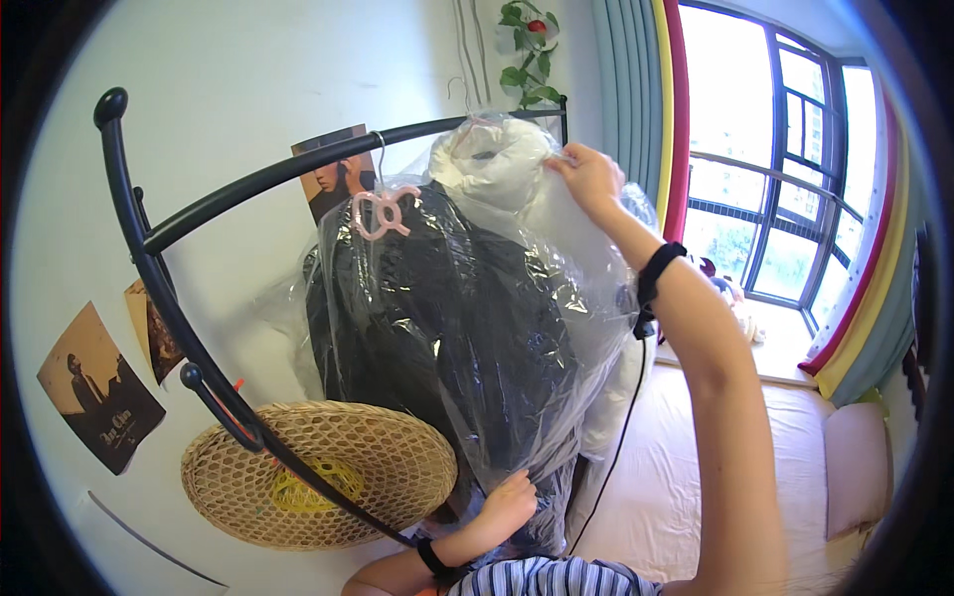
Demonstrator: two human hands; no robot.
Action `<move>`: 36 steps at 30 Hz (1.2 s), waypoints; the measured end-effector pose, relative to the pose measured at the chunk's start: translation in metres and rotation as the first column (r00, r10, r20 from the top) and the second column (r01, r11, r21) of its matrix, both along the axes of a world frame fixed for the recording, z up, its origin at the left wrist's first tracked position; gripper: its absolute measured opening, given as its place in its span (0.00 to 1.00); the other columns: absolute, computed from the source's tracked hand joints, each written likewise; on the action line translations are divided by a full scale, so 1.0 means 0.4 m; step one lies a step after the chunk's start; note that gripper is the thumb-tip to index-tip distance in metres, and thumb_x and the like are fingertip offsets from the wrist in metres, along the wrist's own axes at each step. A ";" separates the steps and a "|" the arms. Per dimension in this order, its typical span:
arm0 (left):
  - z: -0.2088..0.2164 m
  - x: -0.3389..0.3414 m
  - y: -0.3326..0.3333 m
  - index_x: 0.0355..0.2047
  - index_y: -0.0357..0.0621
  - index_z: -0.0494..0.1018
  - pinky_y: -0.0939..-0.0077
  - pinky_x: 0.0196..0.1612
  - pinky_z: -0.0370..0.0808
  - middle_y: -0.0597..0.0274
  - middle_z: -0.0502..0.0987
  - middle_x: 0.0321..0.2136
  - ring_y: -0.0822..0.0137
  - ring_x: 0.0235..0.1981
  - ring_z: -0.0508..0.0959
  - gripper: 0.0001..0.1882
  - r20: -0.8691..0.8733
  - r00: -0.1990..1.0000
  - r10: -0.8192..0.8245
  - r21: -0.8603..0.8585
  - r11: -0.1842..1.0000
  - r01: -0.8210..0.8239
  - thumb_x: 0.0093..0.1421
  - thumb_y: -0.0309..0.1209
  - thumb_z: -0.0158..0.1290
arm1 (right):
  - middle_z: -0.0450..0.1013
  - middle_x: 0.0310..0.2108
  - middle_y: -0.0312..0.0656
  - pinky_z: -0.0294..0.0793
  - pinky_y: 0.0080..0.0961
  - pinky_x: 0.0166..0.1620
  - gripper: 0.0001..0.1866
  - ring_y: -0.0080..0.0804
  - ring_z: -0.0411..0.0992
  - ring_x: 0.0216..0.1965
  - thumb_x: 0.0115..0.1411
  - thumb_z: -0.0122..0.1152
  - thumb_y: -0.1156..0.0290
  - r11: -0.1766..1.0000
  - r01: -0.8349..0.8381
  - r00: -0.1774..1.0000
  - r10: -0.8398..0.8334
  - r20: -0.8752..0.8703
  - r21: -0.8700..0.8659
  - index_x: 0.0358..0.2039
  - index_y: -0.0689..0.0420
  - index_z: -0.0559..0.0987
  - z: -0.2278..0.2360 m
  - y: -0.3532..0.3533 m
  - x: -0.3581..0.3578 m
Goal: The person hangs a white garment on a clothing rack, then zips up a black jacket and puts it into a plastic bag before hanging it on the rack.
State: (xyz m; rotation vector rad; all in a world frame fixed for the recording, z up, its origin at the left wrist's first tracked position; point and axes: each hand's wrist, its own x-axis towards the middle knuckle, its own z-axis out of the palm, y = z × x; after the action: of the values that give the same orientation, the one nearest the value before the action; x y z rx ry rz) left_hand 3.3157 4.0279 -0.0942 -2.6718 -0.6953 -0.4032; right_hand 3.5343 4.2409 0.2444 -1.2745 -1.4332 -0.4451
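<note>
A black garment [397, 298] hangs from the rack in a clear plastic garment cover [497, 407]. Beside it, to the right, a puffy white garment [487, 159] hangs, also under clear plastic. High up, my right hand [591, 179] pinches the plastic at the white garment's shoulder. Down low, my left hand [509, 507] is closed on the plastic near the front of the black garment. A pink hanger [386, 212] with a metal hook sits at the black garment's neck. The white garment's lower part is mostly hidden.
The black metal rack [268, 184] curves across the left and back. A woven straw hat [397, 477] hangs on its near left side. A bed [666, 477] stands right, with a window [765, 149] and curtains [631, 79] beyond. A black cable [614, 457] hangs from my right wrist.
</note>
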 end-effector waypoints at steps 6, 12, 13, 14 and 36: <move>-0.020 -0.018 -0.011 0.15 0.47 0.71 0.71 0.55 0.60 0.64 0.69 0.19 0.67 0.32 0.71 0.05 -0.030 0.997 0.072 -0.020 0.997 -0.073 0.44 0.27 0.47 | 0.74 0.26 0.44 0.66 0.37 0.36 0.18 0.44 0.71 0.34 0.47 0.59 0.48 0.992 -0.055 0.998 0.051 -0.041 -0.112 0.29 0.49 0.77 -0.013 0.086 -0.046; -0.004 -0.027 -0.008 0.15 0.47 0.70 0.71 0.55 0.60 0.64 0.69 0.20 0.67 0.33 0.71 0.05 0.040 0.995 0.092 -0.033 0.995 -0.091 0.45 0.28 0.47 | 0.74 0.27 0.44 0.67 0.34 0.35 0.22 0.42 0.72 0.33 0.47 0.59 0.46 0.939 -0.169 0.982 0.188 0.035 -0.299 0.31 0.52 0.77 -0.064 0.150 0.030; -0.002 -0.026 -0.005 0.15 0.47 0.70 0.71 0.55 0.60 0.64 0.69 0.20 0.67 0.32 0.71 0.05 0.051 0.995 0.080 -0.035 0.996 -0.078 0.45 0.28 0.47 | 0.74 0.27 0.44 0.67 0.34 0.35 0.22 0.42 0.72 0.33 0.47 0.59 0.46 0.940 -0.169 0.982 0.187 0.032 -0.298 0.31 0.52 0.77 -0.087 0.164 0.026; -0.001 -0.024 -0.004 0.15 0.47 0.70 0.71 0.55 0.60 0.64 0.69 0.20 0.67 0.32 0.71 0.05 0.049 0.996 0.078 -0.033 0.997 -0.076 0.45 0.28 0.47 | 0.73 0.25 0.45 0.68 0.33 0.35 0.22 0.43 0.72 0.33 0.47 0.58 0.46 0.957 -0.157 0.986 0.168 0.024 -0.245 0.32 0.52 0.77 -0.112 0.176 0.021; 0.150 0.019 0.071 0.54 0.40 0.55 0.53 0.56 0.51 0.38 0.46 0.57 0.43 0.58 0.50 0.34 0.637 0.686 0.352 -0.267 0.935 -0.232 0.50 0.34 0.57 | 0.66 0.30 0.50 0.72 0.37 0.29 0.35 0.45 0.71 0.25 0.56 0.46 0.74 0.970 -0.215 0.778 0.241 0.581 -0.115 0.60 0.27 0.51 -0.156 -0.043 -0.185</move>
State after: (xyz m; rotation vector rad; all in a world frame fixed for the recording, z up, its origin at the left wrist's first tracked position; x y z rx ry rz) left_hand 3.3235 4.0565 -0.0344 -2.4437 -1.4003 -1.3191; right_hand 3.4602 4.2239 0.1821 -1.0077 -2.1102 -0.6893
